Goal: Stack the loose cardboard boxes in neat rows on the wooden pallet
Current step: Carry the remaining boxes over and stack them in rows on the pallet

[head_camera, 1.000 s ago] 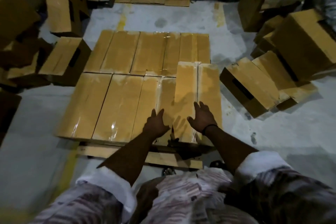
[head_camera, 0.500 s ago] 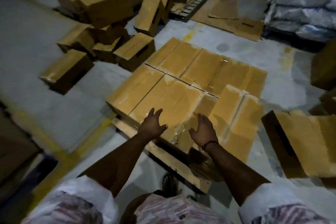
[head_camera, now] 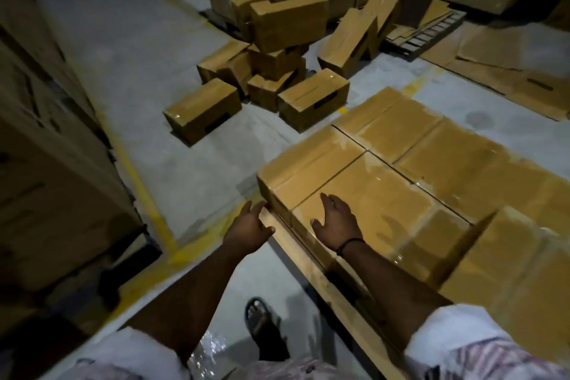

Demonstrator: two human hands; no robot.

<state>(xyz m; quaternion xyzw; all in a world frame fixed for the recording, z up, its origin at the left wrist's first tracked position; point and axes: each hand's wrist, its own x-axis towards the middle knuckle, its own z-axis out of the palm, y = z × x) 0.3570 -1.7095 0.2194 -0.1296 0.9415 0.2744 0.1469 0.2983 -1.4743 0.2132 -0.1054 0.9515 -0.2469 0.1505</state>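
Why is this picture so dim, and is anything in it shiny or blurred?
Head view: weak light, dark corners; glare streaks on the stacked boxes; sleeves at the bottom edge blurred and stretched by the wide lens.

A striped shirt (head_camera: pixel 493 361) ends in pale rolled cuffs (head_camera: pixel 456 330). A thin dark band (head_camera: pixel 350 243) rings the right wrist; a dark sandal (head_camera: pixel 262 318) shows lower centre.

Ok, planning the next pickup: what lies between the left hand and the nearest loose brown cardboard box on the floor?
Only bare grey concrete floor, in the head view, between the left hand and that brown cardboard box.
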